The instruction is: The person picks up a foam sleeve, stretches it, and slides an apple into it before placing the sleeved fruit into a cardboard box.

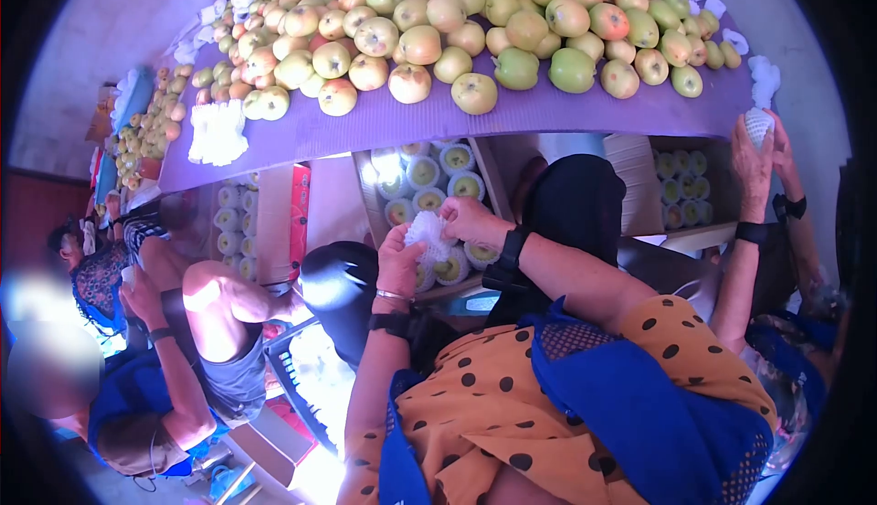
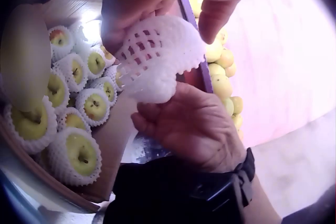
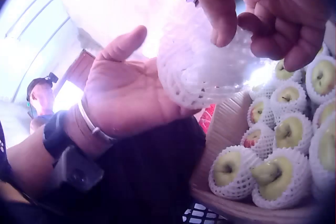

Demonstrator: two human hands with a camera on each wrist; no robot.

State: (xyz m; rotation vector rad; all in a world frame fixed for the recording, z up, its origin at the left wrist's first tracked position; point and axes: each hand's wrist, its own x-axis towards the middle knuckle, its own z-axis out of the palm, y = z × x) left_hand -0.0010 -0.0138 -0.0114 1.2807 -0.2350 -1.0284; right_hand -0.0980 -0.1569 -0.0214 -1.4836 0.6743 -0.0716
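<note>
A white foam fruit net (image 1: 429,233) is held between both hands above an open carton (image 1: 370,203). My left hand (image 1: 398,263) grips its left side; in the right wrist view that palm is turned up with the thumb (image 3: 128,43) spread away, the other fingers hidden behind the foam. My right hand (image 1: 475,223) pinches the net's right edge with curled fingers. In the left wrist view the net (image 2: 157,56) looks flattened, with pinkish patches showing through its holes. Apples in foam nets (image 2: 94,106) sit in rows in the carton just below.
A purple table (image 1: 594,119) ahead bears a large heap of loose green and reddish apples (image 1: 420,45). A stack of foam nets (image 1: 217,135) lies at its left edge. Other people work on both sides, the right one holding a foam net (image 1: 758,127). A black crate (image 1: 297,386) stands lower left.
</note>
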